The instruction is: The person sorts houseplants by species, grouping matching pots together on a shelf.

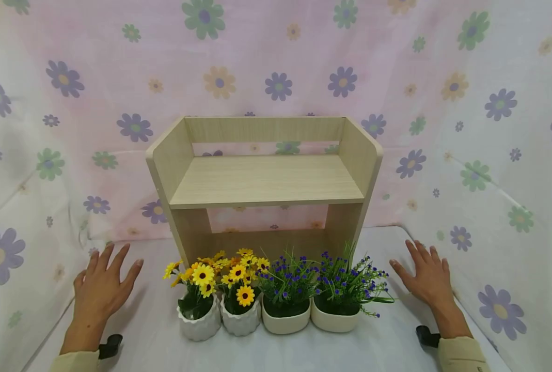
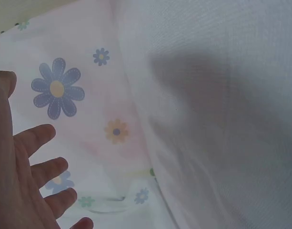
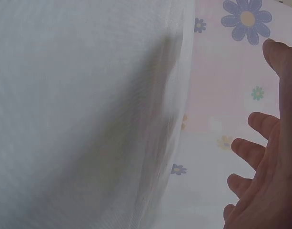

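My left hand (image 1: 101,289) is held with fingers spread over the left side of the white table, holding nothing. On the right side my right hand (image 1: 427,279) has its fingers extended too, with nothing in it. Between the hands, four-in-a-row style, stand several potted plants: a left yellow-flower pot (image 1: 200,323) and a second yellow-flower pot (image 1: 241,316), both white and ridged, then a purple-flower pot (image 1: 286,321) and a right purple-flower pot (image 1: 335,319), both smooth and cream. Each wrist view shows its own hand's spread fingers and the cloth.
Behind the pots stands a two-level light wooden shelf (image 1: 266,178) with raised sides and a back rail. A white cloth covers the table (image 1: 276,356). Flower-patterned curtains (image 1: 276,51) enclose the back and both sides.
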`<state>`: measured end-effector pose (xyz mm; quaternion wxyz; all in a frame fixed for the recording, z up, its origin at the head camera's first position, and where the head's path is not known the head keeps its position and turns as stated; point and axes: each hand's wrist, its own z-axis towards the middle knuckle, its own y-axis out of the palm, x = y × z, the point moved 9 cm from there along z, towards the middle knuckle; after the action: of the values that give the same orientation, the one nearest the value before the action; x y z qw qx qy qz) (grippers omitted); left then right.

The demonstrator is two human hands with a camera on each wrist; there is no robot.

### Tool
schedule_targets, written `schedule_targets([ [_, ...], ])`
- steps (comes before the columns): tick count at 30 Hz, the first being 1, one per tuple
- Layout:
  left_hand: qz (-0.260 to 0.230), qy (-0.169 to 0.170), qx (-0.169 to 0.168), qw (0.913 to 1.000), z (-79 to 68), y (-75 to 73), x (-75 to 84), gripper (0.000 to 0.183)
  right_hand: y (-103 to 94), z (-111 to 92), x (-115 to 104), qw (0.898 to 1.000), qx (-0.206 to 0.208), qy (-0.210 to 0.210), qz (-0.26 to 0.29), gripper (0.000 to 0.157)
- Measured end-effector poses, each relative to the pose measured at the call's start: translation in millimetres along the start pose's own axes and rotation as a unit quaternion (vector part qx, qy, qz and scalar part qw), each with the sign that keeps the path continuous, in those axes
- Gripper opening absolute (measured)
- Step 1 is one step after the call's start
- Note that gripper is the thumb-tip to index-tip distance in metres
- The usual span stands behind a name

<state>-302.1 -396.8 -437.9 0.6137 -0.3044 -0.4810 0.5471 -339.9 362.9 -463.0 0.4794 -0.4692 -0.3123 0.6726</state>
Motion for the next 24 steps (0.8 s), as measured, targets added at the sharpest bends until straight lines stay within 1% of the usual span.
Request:
schedule_targets([
  [4,-0.003,0.004,0.003,1.0,0.4,0.6,0.9,0.074,-1.3,0.8,-2.1,1.0,0.01,-0.007,-0.004,0.082],
  [11,-0.008,0.037,0.037,0.9986,2.5,-0.2,7.0,0.067,-2.3,1.6,-5.0,1.0,0.02,-0.022,-0.004,0.078],
  [19,-0.032,0.031,0.043,0.9981,4.3,-2.6,10.1,0.066,-6.1,2.1,-9.7,0.998,0.049,-0.05,0.008,0.074],
  [24,-0.041,0.027,0.038,0.998,3.5,-3.5,11.7,0.064,-8.4,1.4,-14.8,0.995,0.065,-0.07,0.015,0.07],
])
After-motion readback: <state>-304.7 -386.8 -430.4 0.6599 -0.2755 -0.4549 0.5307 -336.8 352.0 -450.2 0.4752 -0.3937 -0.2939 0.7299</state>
